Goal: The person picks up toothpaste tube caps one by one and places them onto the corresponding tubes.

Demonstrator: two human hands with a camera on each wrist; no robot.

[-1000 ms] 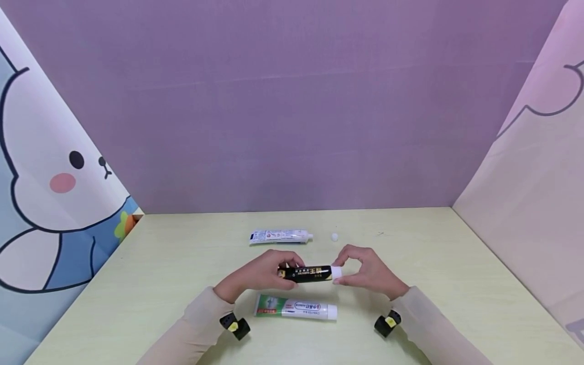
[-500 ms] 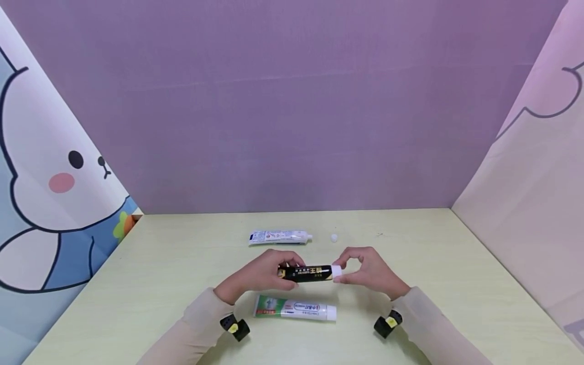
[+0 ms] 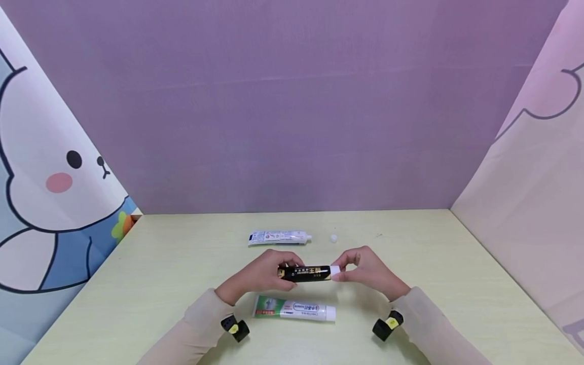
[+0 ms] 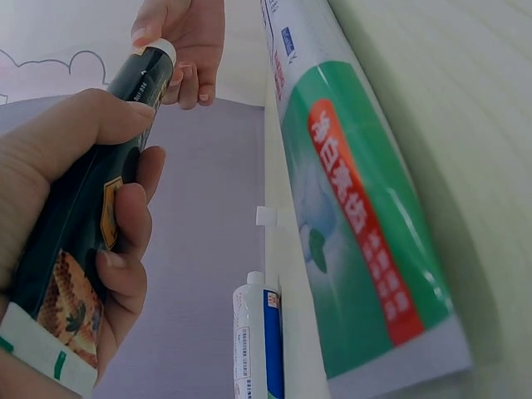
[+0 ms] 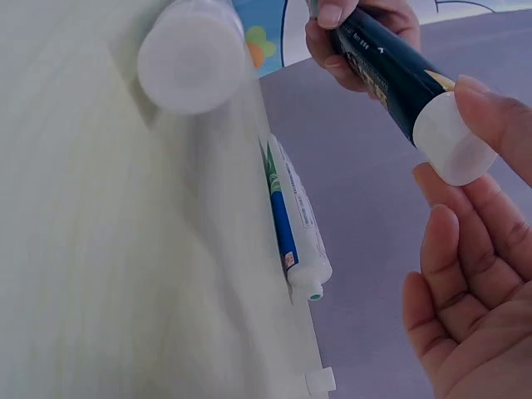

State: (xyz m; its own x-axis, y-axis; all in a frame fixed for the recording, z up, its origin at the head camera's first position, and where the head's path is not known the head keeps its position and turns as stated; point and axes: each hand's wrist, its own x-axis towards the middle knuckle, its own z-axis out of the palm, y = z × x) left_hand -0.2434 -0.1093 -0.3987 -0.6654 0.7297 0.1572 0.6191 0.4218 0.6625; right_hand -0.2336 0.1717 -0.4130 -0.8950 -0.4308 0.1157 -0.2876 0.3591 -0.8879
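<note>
My left hand (image 3: 264, 274) grips a black toothpaste tube (image 3: 305, 274) by its body, fingers curled round it in the left wrist view. The tube lies level above the table, its white cap (image 5: 453, 140) pointing right. At that cap, my right hand (image 3: 369, 271) pinches with thumb and fingers. Below the hands lies a green and white toothpaste tube (image 3: 294, 308), its white cap on. Behind them a white and blue toothpaste tube (image 3: 279, 238) lies with its nozzle bare, and a small white cap (image 3: 333, 238) sits to its right.
The pale wooden table (image 3: 159, 284) ends at a purple wall (image 3: 292, 111). Side panels with cartoon prints flank it, a white animal figure (image 3: 41, 142) on the left one. Black wrist cameras (image 3: 388, 325) sit on both sleeves.
My right hand's fingers have drawn closer together at the cap, narrowing the gap between thumb and forefinger. The left hand and the tubes on the table stay in place.
</note>
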